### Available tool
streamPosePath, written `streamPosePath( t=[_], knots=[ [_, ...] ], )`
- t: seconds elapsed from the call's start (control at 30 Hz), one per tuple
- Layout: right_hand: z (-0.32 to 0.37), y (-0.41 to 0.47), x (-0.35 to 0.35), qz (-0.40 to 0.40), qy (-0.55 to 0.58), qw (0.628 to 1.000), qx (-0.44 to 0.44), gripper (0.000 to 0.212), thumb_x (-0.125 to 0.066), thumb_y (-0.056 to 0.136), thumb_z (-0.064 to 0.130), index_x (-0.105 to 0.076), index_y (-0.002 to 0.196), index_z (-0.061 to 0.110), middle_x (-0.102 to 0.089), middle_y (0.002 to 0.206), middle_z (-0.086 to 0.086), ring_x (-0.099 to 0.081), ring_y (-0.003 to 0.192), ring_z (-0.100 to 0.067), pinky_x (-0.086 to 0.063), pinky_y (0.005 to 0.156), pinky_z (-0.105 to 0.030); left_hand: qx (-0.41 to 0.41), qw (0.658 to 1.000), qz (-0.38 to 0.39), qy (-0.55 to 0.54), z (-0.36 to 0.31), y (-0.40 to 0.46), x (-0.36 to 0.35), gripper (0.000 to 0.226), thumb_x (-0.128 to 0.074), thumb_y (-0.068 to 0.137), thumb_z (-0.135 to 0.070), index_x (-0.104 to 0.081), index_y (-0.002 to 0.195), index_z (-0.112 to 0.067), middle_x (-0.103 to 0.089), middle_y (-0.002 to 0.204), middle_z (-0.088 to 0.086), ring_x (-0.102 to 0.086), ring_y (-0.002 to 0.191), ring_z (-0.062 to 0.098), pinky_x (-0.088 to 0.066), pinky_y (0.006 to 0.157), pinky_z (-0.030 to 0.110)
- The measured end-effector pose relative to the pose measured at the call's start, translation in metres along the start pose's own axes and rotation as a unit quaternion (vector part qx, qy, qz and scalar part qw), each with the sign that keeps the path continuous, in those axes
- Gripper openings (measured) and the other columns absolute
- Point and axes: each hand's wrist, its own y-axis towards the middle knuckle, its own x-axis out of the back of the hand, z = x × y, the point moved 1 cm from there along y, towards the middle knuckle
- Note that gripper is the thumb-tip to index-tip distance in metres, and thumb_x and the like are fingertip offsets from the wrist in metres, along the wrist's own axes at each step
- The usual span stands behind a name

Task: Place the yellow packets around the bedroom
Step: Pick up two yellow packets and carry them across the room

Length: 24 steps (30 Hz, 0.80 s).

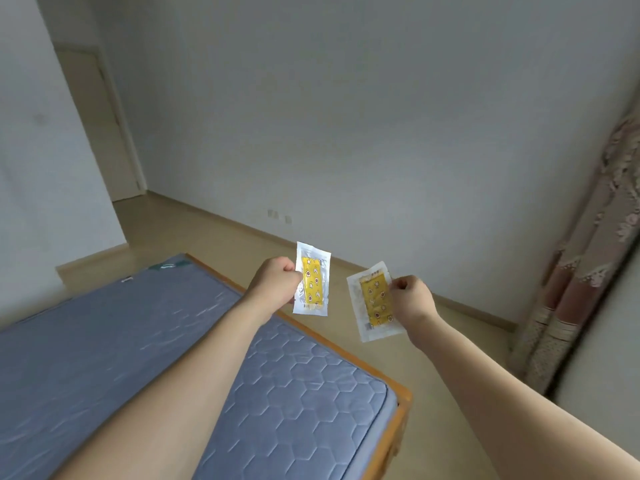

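Both arms reach forward over the foot of the bed, each hand holding up one yellow packet. The left hand (277, 280) has its fingers curled and pinches the left packet (312, 279) by its left long edge; the packet stands nearly upright to the right of the knuckles, in the air just beyond the far long edge of the mattress (145, 358). The right hand (410, 299) pinches the right packet (374, 301) at its upper right edge between thumb and curled fingers; this packet hangs to the left of the hand, tilted a little, above the wooden floor (207, 233). The two packets are near each other but apart. Each shows a yellow patterned strip inside a clear white-edged wrapper. The bed's wooden frame (401, 403) borders the blue quilted mattress. A patterned curtain (588, 258) hangs at the right, and a door (100, 133) stands far left.
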Motion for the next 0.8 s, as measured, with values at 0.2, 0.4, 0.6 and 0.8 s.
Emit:
streamPosePath(
  t=[0.2, 0.4, 0.6, 0.8],
  knots=[
    [0.001, 0.141, 0.031, -0.043, -0.020, 0.998, -0.041, 0.030, -0.036, 0.092, 0.010, -0.060, 0.102, -0.005, -0.056, 0.082, -0.008, -0.044, 0.067, -0.020, -0.036, 0.061, -0.026, -0.025, 0.998, 0.050, -0.024, -0.042, 0.131, -0.086, 0.012, -0.051, 0.085, -0.015, -0.047, 0.074, -0.015, -0.058, 0.078, 0.010, -0.062, 0.070, 0.023, -0.059, 0.075, 0.047],
    [-0.013, 0.260, 0.084, -0.110, 0.027, 0.992, -0.059, 0.034, -0.038, 0.090, 0.008, -0.054, 0.112, -0.011, -0.062, 0.108, -0.031, -0.049, 0.116, -0.038, -0.052, 0.079, -0.059, -0.034, 0.996, 0.055, -0.058, -0.097, 0.223, -0.177, 0.013, -0.052, 0.086, -0.014, -0.048, 0.076, -0.007, -0.061, 0.079, 0.015, -0.065, 0.071, 0.028, -0.057, 0.079, 0.049],
    [-0.057, 0.374, 0.126, -0.088, 0.092, 0.988, -0.085, 0.014, -0.039, 0.090, 0.010, -0.047, 0.079, 0.015, -0.053, 0.081, -0.006, -0.047, 0.071, -0.021, -0.037, 0.064, -0.032, -0.021, 0.991, 0.036, -0.124, -0.122, 0.300, -0.273, 0.029, -0.054, 0.072, -0.025, -0.055, 0.085, 0.001, -0.067, 0.089, 0.023, -0.063, 0.071, 0.027, -0.057, 0.077, 0.053],
    [-0.069, 0.503, 0.181, -0.073, 0.104, 0.990, -0.053, 0.013, -0.037, 0.092, 0.007, -0.045, 0.085, 0.014, -0.046, 0.081, -0.006, -0.036, 0.067, -0.020, -0.029, 0.056, -0.029, -0.008, 0.991, 0.006, -0.133, -0.154, 0.384, -0.367, 0.019, -0.053, 0.073, -0.020, -0.050, 0.075, -0.001, -0.065, 0.083, 0.023, -0.061, 0.070, 0.024, -0.056, 0.074, 0.049]
  ],
)
